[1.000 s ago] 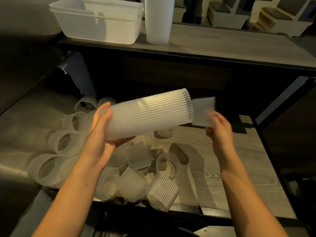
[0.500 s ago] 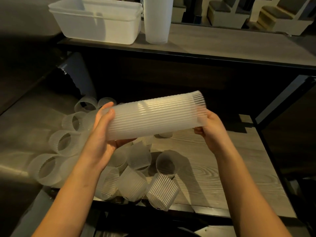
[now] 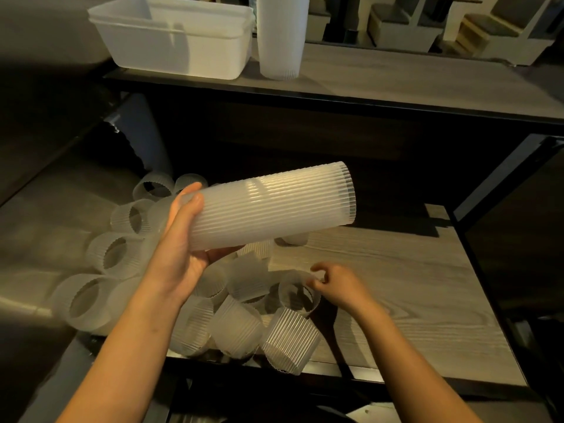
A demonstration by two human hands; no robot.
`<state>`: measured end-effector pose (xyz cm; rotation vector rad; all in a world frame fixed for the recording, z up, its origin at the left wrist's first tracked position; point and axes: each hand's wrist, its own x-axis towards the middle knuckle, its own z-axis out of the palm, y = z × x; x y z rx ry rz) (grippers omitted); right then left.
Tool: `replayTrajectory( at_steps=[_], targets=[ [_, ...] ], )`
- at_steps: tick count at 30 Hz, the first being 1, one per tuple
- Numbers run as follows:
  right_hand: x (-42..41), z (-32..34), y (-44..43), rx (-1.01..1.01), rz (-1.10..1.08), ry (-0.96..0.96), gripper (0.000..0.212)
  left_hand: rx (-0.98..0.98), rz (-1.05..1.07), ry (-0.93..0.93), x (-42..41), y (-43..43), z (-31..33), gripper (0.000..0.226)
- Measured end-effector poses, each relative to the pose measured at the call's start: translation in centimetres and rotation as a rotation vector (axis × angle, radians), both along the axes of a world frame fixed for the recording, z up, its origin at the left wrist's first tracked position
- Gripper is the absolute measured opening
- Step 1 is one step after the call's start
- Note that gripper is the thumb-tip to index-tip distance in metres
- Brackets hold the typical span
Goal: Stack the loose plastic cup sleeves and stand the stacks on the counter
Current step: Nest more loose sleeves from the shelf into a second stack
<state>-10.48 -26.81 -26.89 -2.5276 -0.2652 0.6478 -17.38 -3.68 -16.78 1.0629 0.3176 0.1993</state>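
Roughly midway: one finished stack (image 3: 280,35) upright on counter (image 3: 396,80); left hand (image 3: 183,254) grips long stack (image 3: 268,206) sideways above lower shelf (image 3: 396,285); right hand (image 3: 338,282) pinches rim of loose sleeve (image 3: 297,297) in pile (image 3: 232,328); many sleeves left unstacked.

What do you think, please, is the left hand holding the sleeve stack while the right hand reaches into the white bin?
Not quite: the head view shows the right hand pinching a loose sleeve on the lower shelf; the left hand holds the sleeve stack.
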Motion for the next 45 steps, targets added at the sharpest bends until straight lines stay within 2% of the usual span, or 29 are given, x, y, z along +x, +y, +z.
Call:
replayTrajectory(
  at_steps=[4,7,9,12,16,19,22,26,28,30,34,39,42,45],
  targets=[
    [0.0,-1.0,0.0,-0.053,-0.015,-0.071,0.026,-0.010,0.035,0.005,-0.1,-0.1,0.4,0.025],
    [0.7,-0.7,-0.8,0.062,-0.098,-0.118,0.023,-0.020,0.060,0.007,-0.2,-0.1,0.8,0.024],
    [1.3,0.8,-1.4,0.268,-0.231,-0.145,0.024,-0.022,0.078,0.010,-0.2,0.1,0.9,0.024],
    [2.1,4.5,-2.5,0.711,-0.444,-0.130,0.019,-0.021,0.084,0.015,-0.4,0.2,1.0,0.023],
    [2.9,8.3,-2.9,1.124,-0.587,-0.035,0.015,-0.057,0.081,0.024,-0.4,0.1,1.1,0.023],
    [3.2,10.0,-2.5,1.342,-0.594,-0.003,0.016,-0.050,0.073,0.013,-0.5,0.0,1.3,0.022],
    [3.4,10.9,-2.1,1.452,-0.557,0.065,0.015,-0.014,0.078,0.023,-0.6,-0.1,1.4,0.023],
    [2.8,11.1,-0.3,1.261,-0.428,0.148,0.010,-0.023,0.074,0.041,-0.6,-0.2,1.3,0.025],
    [2.3,11.0,0.5,1.207,-0.394,0.149,0.016,-0.030,0.072,0.037,-0.6,-0.2,1.3,0.027],
    [2.1,10.8,0.9,1.177,-0.365,0.128,0.025,-0.023,0.079,0.036,-0.6,0.1,1.3,0.026],
    [2.4,10.7,1.1,1.037,-0.299,0.042,0.028,-0.016,0.092,0.040,-0.7,0.5,1.1,0.022],
    [2.9,10.8,0.9,0.867,-0.243,-0.067,0.017,-0.002,0.090,0.036,-0.6,1.0,1.1,0.026],
    [3.1,10.9,0.7,0.859,-0.217,-0.088,0.010,0.049,0.080,0.032,-0.5,1.2,1.1,0.030],
    [3.1,10.7,1.3,0.832,-0.158,-0.081,0.013,0.070,0.071,0.031,-0.4,1.0,1.0,0.031]
  ],
)
